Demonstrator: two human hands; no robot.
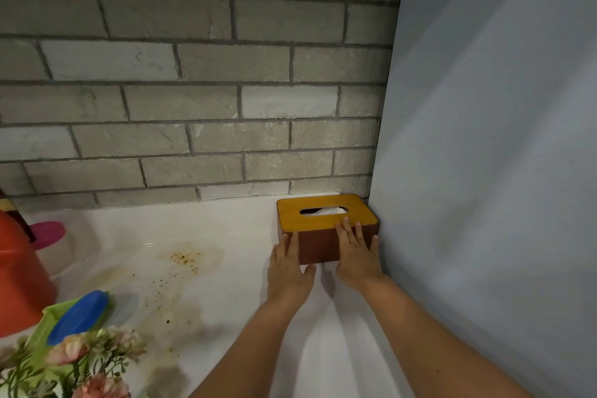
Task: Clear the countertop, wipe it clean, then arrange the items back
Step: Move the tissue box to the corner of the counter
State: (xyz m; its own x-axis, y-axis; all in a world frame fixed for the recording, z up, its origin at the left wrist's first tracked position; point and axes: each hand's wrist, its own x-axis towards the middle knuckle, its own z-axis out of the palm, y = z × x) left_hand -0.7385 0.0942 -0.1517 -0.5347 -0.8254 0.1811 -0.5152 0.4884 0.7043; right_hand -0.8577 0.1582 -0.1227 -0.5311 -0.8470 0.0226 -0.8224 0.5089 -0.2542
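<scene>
A wooden tissue box with a yellow-brown lid and a white tissue in its slot stands in the back right corner of the white countertop. My left hand presses flat against the box's left front corner, fingers together. My right hand lies over the box's front right side, fingertips on the lid's edge. Both hands grip the box, which rests on the counter. Brown stains and dark specks mark the counter left of the box.
A grey brick wall backs the counter and a pale blue wall closes its right side. At the left stand a red container, a pink-lidded jar, a green tray with a blue item and artificial flowers.
</scene>
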